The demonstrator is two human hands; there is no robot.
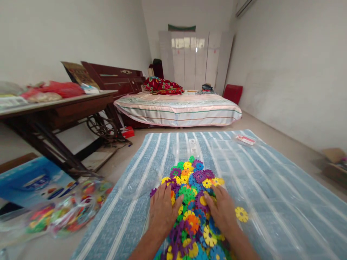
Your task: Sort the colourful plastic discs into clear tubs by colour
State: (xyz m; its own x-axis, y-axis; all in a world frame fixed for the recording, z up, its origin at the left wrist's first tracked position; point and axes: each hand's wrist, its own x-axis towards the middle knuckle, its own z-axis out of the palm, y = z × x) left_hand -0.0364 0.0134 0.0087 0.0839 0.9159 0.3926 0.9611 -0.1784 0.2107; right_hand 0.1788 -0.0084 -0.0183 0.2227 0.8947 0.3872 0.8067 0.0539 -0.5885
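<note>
A heap of colourful plastic snowflake-shaped pieces (pixel 193 177) lies on a blue striped mattress wrapped in clear plastic (pixel 271 187). My left hand (pixel 162 211) rests flat on the left side of the heap, fingers stretched out. On the heap's right side lies my right hand (pixel 223 211), also flat with fingers extended. Neither hand grips a piece. One yellow piece (pixel 241 214) sits apart, just right of my right hand.
A clear bag of more coloured pieces (pixel 67 211) and a blue box (pixel 32 180) lie on the floor at left. A dark wooden table (pixel 54 108) stands beyond them. A bed (pixel 179 108) and white wardrobe (pixel 192 57) fill the far end. A cardboard box (pixel 336 162) sits at right.
</note>
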